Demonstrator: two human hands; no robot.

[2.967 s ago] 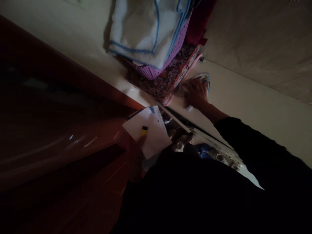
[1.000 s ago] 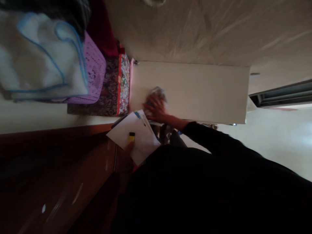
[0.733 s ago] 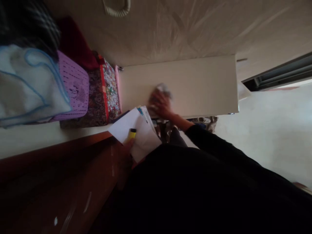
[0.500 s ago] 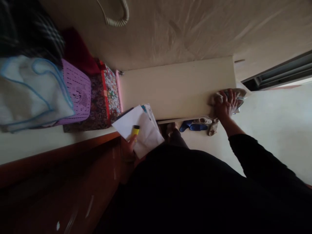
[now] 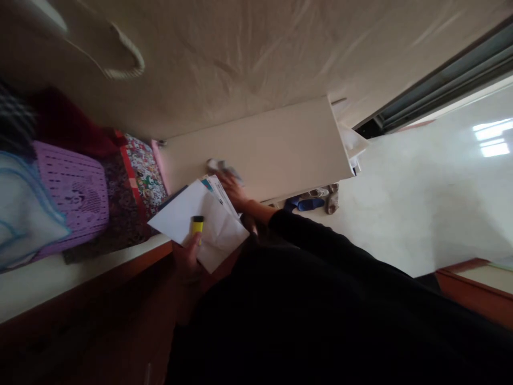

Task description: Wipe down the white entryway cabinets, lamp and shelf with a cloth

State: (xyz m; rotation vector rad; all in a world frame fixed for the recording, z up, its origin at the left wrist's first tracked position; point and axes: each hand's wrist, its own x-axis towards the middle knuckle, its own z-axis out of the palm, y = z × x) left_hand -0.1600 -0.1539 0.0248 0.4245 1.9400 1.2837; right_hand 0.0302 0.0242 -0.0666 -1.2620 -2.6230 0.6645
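My left hand (image 5: 188, 258) is closed on a stack of papers (image 5: 176, 211), its thumb pressing a small yellow object with a black end (image 5: 197, 225) against the top white sheet. A teal patch and printed edges show among the papers. My right hand (image 5: 233, 190), blurred by motion, presses a greyish cloth (image 5: 218, 164) onto the top of a low cream cabinet (image 5: 280, 144), near its left end. The right wrist passes just beside the stack. Most of the left hand's fingers are hidden below the papers.
A purple plastic basket (image 5: 74, 187) with white, blue-edged fabric (image 5: 24, 214) stands at the left beside a patterned box (image 5: 142, 166). Blue slippers (image 5: 310, 204) and other shoes lie on the floor below the cabinet. A coiled cord (image 5: 132, 61) hangs by the wall.
My right hand has swept the cloth from the cabinet's right end to its left part. The left hand still holds the papers and yellow object. The view has shifted to the right.
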